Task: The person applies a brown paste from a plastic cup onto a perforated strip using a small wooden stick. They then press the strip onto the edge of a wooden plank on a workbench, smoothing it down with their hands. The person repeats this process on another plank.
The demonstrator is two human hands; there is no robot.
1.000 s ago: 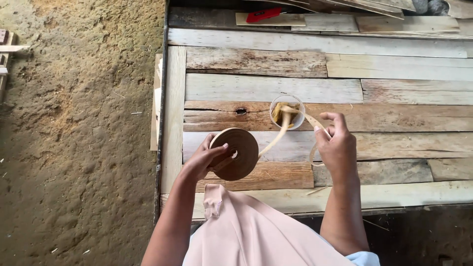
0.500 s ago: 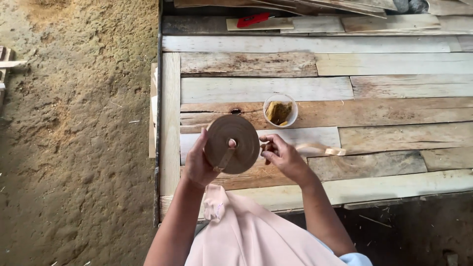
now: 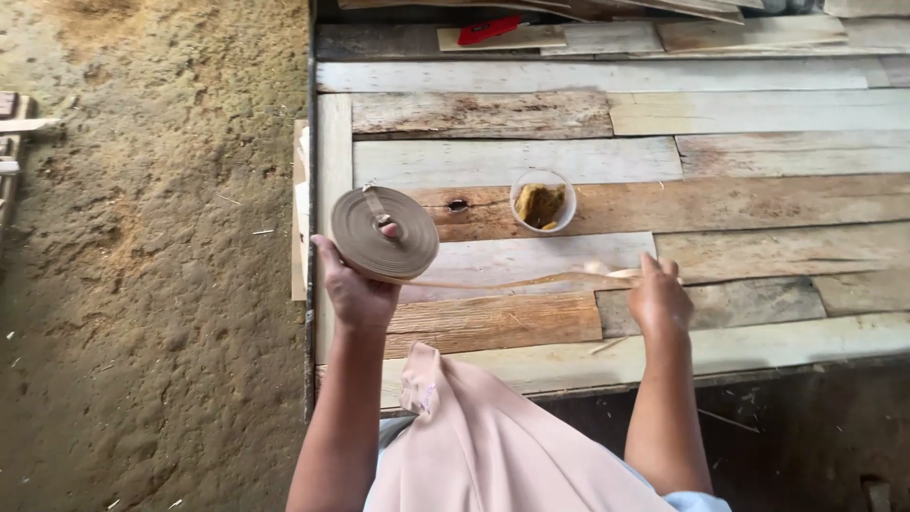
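My left hand [image 3: 355, 289] holds a flat brown roll of tape [image 3: 382, 233] up over the left end of a plank table [image 3: 531, 161], a finger through the roll's centre. A thin strip [image 3: 512, 282] runs from the roll to the right. My right hand [image 3: 659, 299] pinches the strip's free end just above the planks. A small clear cup [image 3: 543, 200] with a yellow-brown lump inside stands on the table between and beyond my hands.
The table is made of uneven weathered boards. A red tool [image 3: 489, 28] lies on a board at the far edge. Sandy ground [image 3: 152, 265] lies to the left of the table. Pale pink cloth [image 3: 474, 446] hangs below my arms.
My right hand has moved right, away from the roll, drawing out a long strip. My left hand has shifted the roll left and tilted it flatter.
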